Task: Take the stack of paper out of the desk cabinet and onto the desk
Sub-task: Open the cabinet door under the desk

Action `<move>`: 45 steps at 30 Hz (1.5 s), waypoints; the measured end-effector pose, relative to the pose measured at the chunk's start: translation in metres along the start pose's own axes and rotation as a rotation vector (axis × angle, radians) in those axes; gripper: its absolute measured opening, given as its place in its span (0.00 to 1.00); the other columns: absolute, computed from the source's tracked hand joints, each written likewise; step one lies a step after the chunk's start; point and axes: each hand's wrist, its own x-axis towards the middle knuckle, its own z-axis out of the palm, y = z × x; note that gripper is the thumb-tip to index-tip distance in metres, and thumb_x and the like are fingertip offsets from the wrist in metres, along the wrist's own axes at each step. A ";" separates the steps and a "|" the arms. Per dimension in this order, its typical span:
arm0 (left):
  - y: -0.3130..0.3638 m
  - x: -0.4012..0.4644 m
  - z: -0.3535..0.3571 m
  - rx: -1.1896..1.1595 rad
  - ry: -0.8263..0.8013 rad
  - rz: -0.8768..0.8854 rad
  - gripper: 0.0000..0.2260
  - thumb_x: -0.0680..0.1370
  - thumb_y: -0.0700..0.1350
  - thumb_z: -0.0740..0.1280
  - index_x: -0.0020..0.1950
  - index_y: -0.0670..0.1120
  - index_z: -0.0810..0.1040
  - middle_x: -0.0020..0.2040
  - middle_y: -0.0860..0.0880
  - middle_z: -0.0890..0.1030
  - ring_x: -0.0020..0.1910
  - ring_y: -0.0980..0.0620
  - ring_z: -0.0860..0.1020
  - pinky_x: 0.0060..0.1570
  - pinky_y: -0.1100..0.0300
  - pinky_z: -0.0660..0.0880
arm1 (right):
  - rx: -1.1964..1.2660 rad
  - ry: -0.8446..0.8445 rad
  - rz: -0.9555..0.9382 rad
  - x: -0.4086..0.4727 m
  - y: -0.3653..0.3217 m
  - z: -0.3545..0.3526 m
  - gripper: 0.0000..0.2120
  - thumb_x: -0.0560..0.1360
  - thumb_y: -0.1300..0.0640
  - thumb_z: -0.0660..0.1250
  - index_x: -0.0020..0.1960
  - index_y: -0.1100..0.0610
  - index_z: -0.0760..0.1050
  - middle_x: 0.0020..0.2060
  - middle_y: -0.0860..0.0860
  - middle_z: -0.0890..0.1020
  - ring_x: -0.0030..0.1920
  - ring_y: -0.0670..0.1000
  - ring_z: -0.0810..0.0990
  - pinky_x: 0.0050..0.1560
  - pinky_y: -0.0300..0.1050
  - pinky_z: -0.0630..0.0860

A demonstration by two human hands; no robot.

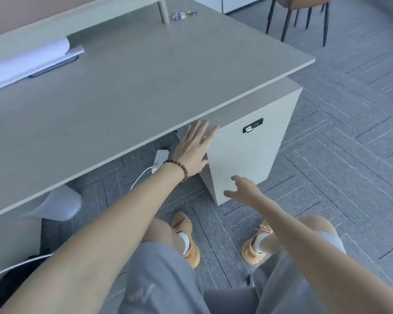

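Knees and orange shoes (186, 241) fill the foreground below the grey counter (134, 87). Beneath its right end stands the white cabinet (247, 159), drawers shut, with a lock (252, 125) on the top one. Left hand (194, 147) lies spread against the cabinet's front corner; right hand (244, 189) hovers open, holding nothing. A locked drawer could stall the pull. The paper stack is hidden, presumably inside.

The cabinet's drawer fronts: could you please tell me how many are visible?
3: the top one with the lock, a middle one, and a lower one near the right hand. All look closed.
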 end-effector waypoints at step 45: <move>0.010 0.028 0.049 0.026 0.234 -0.151 0.44 0.70 0.43 0.77 0.79 0.46 0.54 0.79 0.37 0.57 0.79 0.37 0.52 0.64 0.45 0.76 | 0.278 0.702 -0.001 0.045 0.025 0.082 0.51 0.67 0.49 0.71 0.81 0.55 0.46 0.80 0.60 0.51 0.80 0.59 0.52 0.77 0.56 0.60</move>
